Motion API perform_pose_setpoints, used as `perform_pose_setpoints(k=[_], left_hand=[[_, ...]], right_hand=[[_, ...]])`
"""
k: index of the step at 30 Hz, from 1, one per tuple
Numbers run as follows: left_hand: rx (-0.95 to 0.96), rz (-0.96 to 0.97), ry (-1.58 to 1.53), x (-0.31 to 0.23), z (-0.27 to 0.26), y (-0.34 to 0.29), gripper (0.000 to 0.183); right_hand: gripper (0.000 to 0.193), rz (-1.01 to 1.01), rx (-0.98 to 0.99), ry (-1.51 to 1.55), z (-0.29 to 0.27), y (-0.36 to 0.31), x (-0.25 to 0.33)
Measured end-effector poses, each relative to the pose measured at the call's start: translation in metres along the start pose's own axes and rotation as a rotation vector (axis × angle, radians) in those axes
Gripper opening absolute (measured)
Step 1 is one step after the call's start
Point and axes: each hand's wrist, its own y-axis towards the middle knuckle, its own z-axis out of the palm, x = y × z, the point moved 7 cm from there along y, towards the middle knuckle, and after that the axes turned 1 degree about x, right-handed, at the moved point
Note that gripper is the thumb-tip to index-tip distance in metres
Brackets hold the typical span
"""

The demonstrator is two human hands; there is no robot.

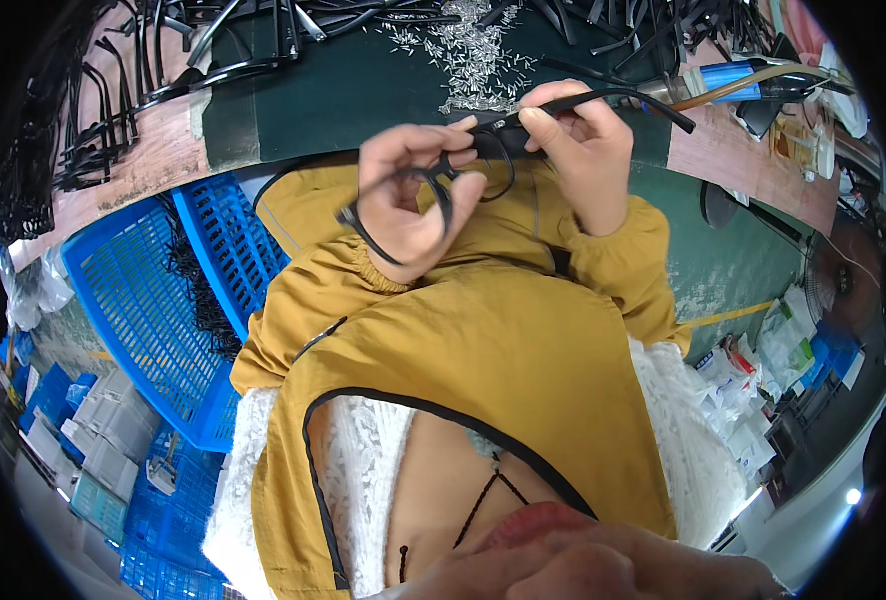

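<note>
The left hand point(408, 195) is raised in front of the table edge, fingers curled and closed on a black glasses frame point(445, 169). The thumb and fingers grip it near the bridge; one rim lies across the palm, and the other stands out toward the right hand. Slight blur is noted at this hand.

The right hand point(585, 150) is level with it, to the right. Its thumb and forefinger are pinched together on a black glasses arm point(613, 93), whose curved end points right. The inner end of the arm meets the near corner of the frame; whether the two are fastened cannot be told.

Both parts are above the near edge of a table with a dark green top point(303, 115). Just beyond the hands, a heap of small silver pins point(478, 55) is spread on that top. Further black glasses parts point(118, 125) lie at the left of the table. At the right is a tool with a blue grip point(728, 80).

Below the table, at left, a blue basket point(138, 310) stands beside a second blue basket point(225, 235), with dark thin pieces point(203, 300) showing between their walls. The person wears a mustard apron point(503, 340) with long sleeves.
</note>
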Motion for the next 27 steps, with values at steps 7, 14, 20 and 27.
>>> perform_pose_setpoints(k=[7, 14, 20, 27], left_hand=[[-0.191, -0.193, -0.132, -0.021, -0.034, 0.025, 0.038], [-0.136, -0.394, -0.059, -0.021, -0.051, 0.044, 0.035], [-0.118, -0.399, -0.112, -0.019, -0.05, 0.042, 0.033], [-0.14, -0.419, -0.034, -0.021, -0.052, 0.045, 0.038]], right_hand=[[0.036, -0.329, 0.456, -0.545, 0.037, 0.034, 0.063], [0.013, -1.045, 0.263, -1.128, 0.104, 0.116, 0.094], [0.013, -1.137, 0.2, -0.98, 0.087, 0.118, 0.103], [0.019, -0.809, 0.304, -1.179, 0.083, 0.111, 0.116]])
